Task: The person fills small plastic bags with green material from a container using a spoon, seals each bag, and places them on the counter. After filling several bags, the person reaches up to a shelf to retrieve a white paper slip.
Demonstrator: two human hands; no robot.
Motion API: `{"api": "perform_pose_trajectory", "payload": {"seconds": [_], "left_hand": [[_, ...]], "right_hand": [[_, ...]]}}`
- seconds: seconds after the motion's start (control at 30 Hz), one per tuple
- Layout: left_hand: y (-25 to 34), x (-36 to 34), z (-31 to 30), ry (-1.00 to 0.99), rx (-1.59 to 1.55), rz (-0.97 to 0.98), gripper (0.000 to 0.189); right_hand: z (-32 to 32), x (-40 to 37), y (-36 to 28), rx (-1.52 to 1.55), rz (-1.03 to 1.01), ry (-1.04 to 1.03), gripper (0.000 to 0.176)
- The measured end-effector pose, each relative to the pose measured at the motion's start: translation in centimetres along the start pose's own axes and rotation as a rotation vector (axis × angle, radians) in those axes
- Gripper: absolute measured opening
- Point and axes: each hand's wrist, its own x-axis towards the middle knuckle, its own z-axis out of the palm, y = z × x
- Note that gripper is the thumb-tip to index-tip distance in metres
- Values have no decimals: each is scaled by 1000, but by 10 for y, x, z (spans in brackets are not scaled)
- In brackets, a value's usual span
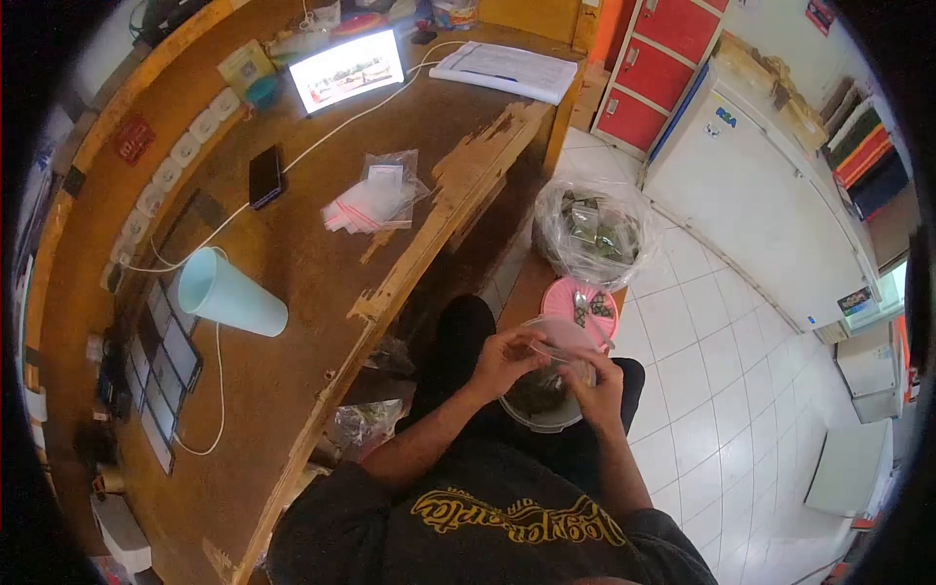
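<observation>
Both my hands are raised in front of my lap, with their fingers pinched on a small clear plastic bag (pixel 567 336). My left hand (pixel 509 363) grips its left side, and my right hand (pixel 597 392) holds the lower right. Directly beneath them, a round pale tub (pixel 551 427) with dark, crumbly-looking contents sits between my legs, partly covered by the hands. Just beyond the bag is a pink round basket (pixel 554 295) with a few small filled packets (pixel 595 307). Farther out stands a large clear plastic bag (pixel 558 255) full of similar packets.
On the worn wooden desk (pixel 292 244) at left are resealable bags (pixel 375 200), a phone (pixel 264 176), a light-blue cup (pixel 234 292), several flat devices (pixel 166 366), a lit screen (pixel 346 71), a cable and papers (pixel 502 70). A white chest freezer (pixel 751 185) and red lockers (pixel 653 73) stand right.
</observation>
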Motion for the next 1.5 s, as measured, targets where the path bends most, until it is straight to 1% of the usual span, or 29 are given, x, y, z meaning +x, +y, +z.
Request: {"api": "perform_pose_trajectory", "payload": {"seconds": [0.07,0.1,0.17,0.3,0.37,0.4,0.47,0.5,0.57,0.6,0.67,0.7,0.77,0.9,0.97,1.1,1.17,1.2,1.27,1.3,1.37,1.4,1.47,1.5], "left_hand": [[0,1,0,-62,-82,60,36],[6,0,1,-58,-81,61,36],[19,-1,4,-190,257,14,31],[17,-1,3,-141,348,-14,28],[23,1,7,-104,332,29,28],[25,1,7,-102,331,29,28],[29,1,3,-117,246,-101,30],[30,2,1,-117,248,-101,30],[32,3,-2,-162,352,-38,28],[33,3,0,-160,352,-37,28],[35,5,7,-112,286,168,23],[35,5,6,-109,286,168,23],[36,6,4,-62,284,199,18],[44,8,5,-122,376,221,16],[52,7,12,-95,431,314,16],[54,6,16,-98,474,359,13],[49,7,18,-100,549,477,11],[51,7,19,-99,548,476,11],[56,7,20,-16,758,622,9],[57,6,22,-18,756,621,9],[59,3,23,223,594,590,9],[61,5,19,209,591,586,9],[65,12,11,310,521,519,10],[60,13,5,279,506,510,10]], "right_hand": [[2,0,3,-39,-139,-27,9],[3,0,1,-37,-139,-30,9],[2,1,-7,157,-76,38,6],[4,6,-15,215,-152,65,5],[2,8,-17,253,-76,80,6],[0,9,-18,252,-77,78,6],[-3,11,-19,251,-56,114,7],[-3,11,-19,253,-57,114,7],[-2,11,-19,210,-116,53,7],[-2,11,-20,210,-117,51,7],[-4,13,-24,223,-137,51,5],[-4,12,-26,223,-137,48,5],[-4,11,-31,164,-249,-71,8],[0,9,-42,128,-211,-106,10],[0,10,-44,148,-182,-20,12],[-2,10,-31,121,-174,-77,12],[3,11,-33,152,-168,-72,12],[5,13,-34,152,-167,-72,12],[9,14,-39,94,-180,-64,11],[8,16,-42,92,-179,-63,11],[8,20,-46,119,-210,-66,10],[9,23,-47,117,-204,-52,10],[2,31,-46,61,-212,-76,7],[0,37,-46,-11,-260,-105,6]]}}
